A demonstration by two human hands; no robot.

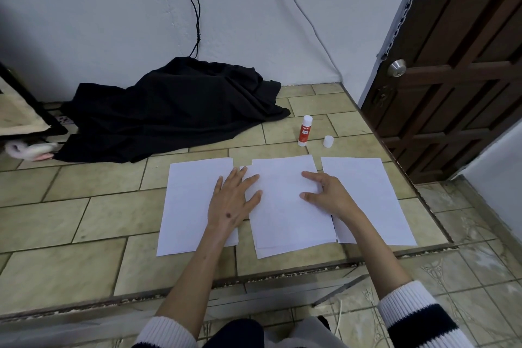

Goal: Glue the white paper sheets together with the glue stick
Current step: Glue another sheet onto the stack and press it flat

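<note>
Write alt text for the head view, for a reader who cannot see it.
Both hands, left hand and right hand, press flat on the middle paper stack, between two other white sheets on a tiled ledge. Behind stand an uncapped glue stick and its cap.

glue stick (304, 131) label unreadable, shelf (19, 110) cropped

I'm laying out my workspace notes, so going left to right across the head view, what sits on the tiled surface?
Black cloth → left sheet → middle sheets → right sheet. Behind them, glue stick → cap.
</note>
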